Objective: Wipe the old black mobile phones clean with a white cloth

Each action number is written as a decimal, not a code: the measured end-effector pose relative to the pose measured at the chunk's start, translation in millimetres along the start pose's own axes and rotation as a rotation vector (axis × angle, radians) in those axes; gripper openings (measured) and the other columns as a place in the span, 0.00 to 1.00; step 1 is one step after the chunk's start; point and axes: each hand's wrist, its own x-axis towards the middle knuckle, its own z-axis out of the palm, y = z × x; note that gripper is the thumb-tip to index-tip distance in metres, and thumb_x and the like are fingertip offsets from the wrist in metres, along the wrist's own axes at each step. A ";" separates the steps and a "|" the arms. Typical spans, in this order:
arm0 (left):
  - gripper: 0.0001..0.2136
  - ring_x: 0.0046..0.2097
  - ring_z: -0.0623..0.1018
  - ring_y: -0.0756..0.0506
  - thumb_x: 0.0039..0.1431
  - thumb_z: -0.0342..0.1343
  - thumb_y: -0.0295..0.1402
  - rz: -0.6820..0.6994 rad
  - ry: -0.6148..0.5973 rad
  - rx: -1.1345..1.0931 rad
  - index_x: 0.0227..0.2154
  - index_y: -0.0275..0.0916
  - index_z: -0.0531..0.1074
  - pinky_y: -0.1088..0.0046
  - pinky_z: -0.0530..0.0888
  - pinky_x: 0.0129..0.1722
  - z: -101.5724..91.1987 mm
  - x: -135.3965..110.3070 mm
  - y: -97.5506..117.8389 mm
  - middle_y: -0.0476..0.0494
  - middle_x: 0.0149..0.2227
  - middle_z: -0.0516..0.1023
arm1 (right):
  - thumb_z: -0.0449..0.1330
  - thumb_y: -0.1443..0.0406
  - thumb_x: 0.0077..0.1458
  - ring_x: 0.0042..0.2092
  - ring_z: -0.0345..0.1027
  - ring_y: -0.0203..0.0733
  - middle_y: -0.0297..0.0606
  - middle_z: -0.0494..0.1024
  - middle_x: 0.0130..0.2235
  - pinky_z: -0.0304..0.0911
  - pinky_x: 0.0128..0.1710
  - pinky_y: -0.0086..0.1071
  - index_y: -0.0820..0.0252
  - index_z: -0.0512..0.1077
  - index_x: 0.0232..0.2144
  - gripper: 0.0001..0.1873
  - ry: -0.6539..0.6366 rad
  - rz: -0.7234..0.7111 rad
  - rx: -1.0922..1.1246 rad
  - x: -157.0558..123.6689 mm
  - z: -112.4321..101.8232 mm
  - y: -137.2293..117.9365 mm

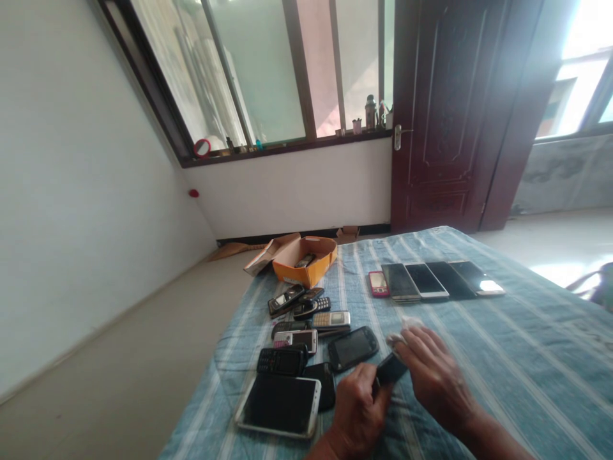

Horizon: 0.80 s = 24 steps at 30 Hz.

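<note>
1. A small dark phone (390, 369) is held just above the near edge of the counter (502, 358), between both hands.
2. The left hand (357, 409) is clenched round the phone's near end. The right hand (435, 377) is laid over its far end, with a white cloth (405, 326) bunched under the fingertips; whether those fingers grip or only press cannot be told.
3. The work is judged best done with the phone pinched by its edges and steadied low over the counter, so a slip is cushioned.
4. Just to the left, a large white-framed smartphone (280, 404) and a pile of keypad phones (297, 338) are crowded together, and the left elbow could knock them.
5. Farther off, a row of smartphones (435, 280) is laid side by side, with an orange box (306, 259) at the far left corner.
</note>
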 end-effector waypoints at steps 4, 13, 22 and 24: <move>0.03 0.28 0.75 0.49 0.55 0.53 0.27 -0.007 -0.008 0.014 0.26 0.39 0.68 0.77 0.68 0.26 -0.2 -1.0 -0.3 0.48 0.26 0.74 | 0.48 0.74 0.60 0.50 0.68 0.49 0.45 0.76 0.43 0.64 0.52 0.48 0.64 0.74 0.42 0.16 0.017 -0.001 -0.014 1.7 -0.4 -1.3; 0.07 0.27 0.75 0.49 0.61 0.47 0.29 0.106 0.073 -0.053 0.28 0.39 0.65 0.77 0.69 0.27 6.4 -0.5 -5.2 0.46 0.27 0.75 | 0.48 0.72 0.61 0.51 0.68 0.48 0.45 0.77 0.43 0.64 0.53 0.47 0.61 0.75 0.40 0.15 0.061 -0.083 0.076 5.8 -2.2 -29.8; 0.05 0.27 0.75 0.48 0.56 0.51 0.26 0.026 0.011 0.039 0.26 0.40 0.66 0.77 0.67 0.26 1.5 -0.1 -2.0 0.47 0.26 0.75 | 0.48 0.74 0.61 0.49 0.69 0.47 0.45 0.77 0.41 0.64 0.53 0.47 0.64 0.74 0.42 0.16 0.026 0.002 0.000 6.7 -4.2 -1.5; 0.05 0.27 0.76 0.48 0.55 0.52 0.25 0.017 0.006 0.053 0.26 0.40 0.66 0.77 0.67 0.26 1.5 -0.7 -2.0 0.47 0.26 0.75 | 0.49 0.74 0.61 0.49 0.69 0.48 0.45 0.76 0.41 0.64 0.52 0.48 0.64 0.74 0.42 0.15 0.030 0.031 -0.035 4.7 -3.3 6.7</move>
